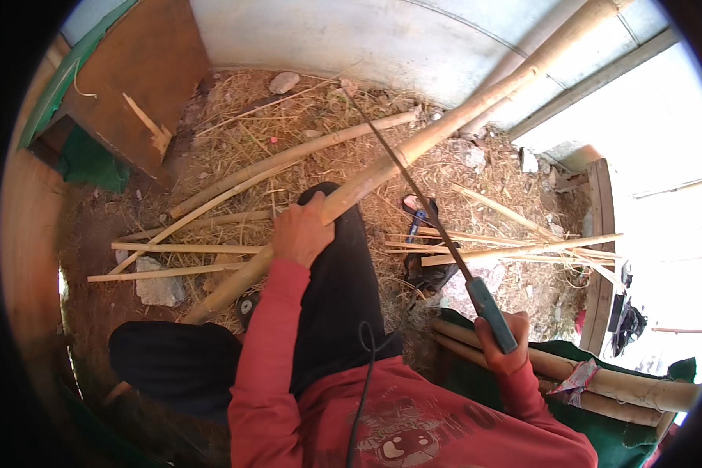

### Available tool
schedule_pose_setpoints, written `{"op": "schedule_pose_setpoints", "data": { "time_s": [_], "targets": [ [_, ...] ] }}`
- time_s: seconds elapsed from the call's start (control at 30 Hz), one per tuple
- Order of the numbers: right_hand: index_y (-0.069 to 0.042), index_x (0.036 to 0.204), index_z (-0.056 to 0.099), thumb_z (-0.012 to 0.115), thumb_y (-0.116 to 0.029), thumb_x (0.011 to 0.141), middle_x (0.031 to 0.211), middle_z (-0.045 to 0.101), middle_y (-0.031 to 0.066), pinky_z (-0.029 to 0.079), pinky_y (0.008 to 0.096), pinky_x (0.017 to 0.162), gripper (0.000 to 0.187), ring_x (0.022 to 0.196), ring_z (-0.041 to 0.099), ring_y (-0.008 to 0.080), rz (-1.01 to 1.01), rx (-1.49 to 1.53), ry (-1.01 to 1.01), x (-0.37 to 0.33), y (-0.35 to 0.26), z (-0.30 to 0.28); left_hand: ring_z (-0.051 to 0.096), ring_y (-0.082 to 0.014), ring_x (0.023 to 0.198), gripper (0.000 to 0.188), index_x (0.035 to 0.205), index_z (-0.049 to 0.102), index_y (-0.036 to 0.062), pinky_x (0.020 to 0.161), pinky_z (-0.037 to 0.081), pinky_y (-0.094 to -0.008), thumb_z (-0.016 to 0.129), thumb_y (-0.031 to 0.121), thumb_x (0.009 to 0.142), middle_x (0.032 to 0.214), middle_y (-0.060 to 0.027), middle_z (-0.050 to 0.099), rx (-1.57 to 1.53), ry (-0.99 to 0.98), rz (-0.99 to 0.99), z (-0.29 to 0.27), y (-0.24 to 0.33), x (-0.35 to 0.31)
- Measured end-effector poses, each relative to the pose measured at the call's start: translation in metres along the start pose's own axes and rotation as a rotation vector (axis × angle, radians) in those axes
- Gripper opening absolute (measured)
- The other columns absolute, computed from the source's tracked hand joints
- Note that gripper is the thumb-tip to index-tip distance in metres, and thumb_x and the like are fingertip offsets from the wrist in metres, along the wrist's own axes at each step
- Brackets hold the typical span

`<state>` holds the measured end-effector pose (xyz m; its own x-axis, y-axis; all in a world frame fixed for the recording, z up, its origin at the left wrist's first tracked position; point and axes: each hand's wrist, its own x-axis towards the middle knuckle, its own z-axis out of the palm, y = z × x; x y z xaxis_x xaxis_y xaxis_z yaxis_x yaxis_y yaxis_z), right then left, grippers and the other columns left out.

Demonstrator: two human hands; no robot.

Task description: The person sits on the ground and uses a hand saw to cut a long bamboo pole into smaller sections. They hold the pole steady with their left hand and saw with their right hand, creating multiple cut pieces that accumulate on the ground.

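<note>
My left hand (300,232) is closed around a thick bamboo pole (444,125), which slants across my bent leg from the lower left to the wall at the upper right. In my right hand (505,341) is the green handle of a machete (425,203), its long, narrow, dark blade seen nearly edge-on. The blade points up and left and crosses over the pole in this view; whether it touches the pole I cannot tell. The pole's lower end runs behind my left forearm and down near my other knee.
Thinner bamboo poles (288,157) and split strips (515,253) lie on the straw-covered ground. A pale stone (161,288) sits at the left, below a wooden cabinet (132,86). To my right are more bamboo poles (632,388) over green cloth. A pale wall (327,35) stands ahead.
</note>
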<state>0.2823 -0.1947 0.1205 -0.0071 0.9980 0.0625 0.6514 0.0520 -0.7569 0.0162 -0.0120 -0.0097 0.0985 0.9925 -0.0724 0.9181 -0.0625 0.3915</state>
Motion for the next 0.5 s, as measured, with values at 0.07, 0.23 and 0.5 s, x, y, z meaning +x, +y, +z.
{"op": "schedule_pose_setpoints", "data": {
  "time_s": [0.07, 0.23, 0.5],
  "targets": [
    [0.002, 0.076, 0.062, 0.06, 0.001, 0.084, 0.055, 0.052, 0.0085, 0.036, 0.0317, 0.046, 0.009, 0.045, 0.046, 0.0136, 0.049, -0.028, -0.04, 0.013, -0.006, 0.004, 0.068, -0.0423, 0.081, 0.038, 0.113, 0.064, 0.0162, 0.074, 0.054, -0.053, 0.068, 0.028, 0.077, 0.078, -0.022, 0.068, 0.037, -0.035, -0.012, -0.003, -0.002, -0.007],
    [0.001, 0.066, 0.055, 0.062, -0.001, 0.083, 0.051, 0.046, 0.0062, 0.033, 0.0313, 0.044, 0.018, 0.045, 0.042, 0.0086, -0.025, -0.004, -0.035, 0.059, -0.007, 0.018, 0.067, -0.0424, 0.08, 0.035, 0.11, 0.064, 0.0152, 0.073, 0.055, -0.0521, 0.068, 0.029, 0.078, 0.076, -0.0211, 0.068, 0.047, 0.013, -0.027, -0.002, -0.001, -0.004],
    [-0.003, 0.067, 0.056, 0.064, -0.006, 0.085, 0.052, 0.045, 0.006, 0.034, 0.0326, 0.045, 0.019, 0.045, 0.045, 0.017, 0.063, -0.006, 0.02, 0.045, 0.003, 0.043, 0.067, -0.0418, 0.077, 0.031, 0.104, 0.064, 0.0114, 0.071, 0.054, -0.0509, 0.068, 0.027, 0.078, 0.075, -0.0208, 0.067, 0.036, 0.015, 0.052, 0.01, -0.005, 0.005]
  ]
}}
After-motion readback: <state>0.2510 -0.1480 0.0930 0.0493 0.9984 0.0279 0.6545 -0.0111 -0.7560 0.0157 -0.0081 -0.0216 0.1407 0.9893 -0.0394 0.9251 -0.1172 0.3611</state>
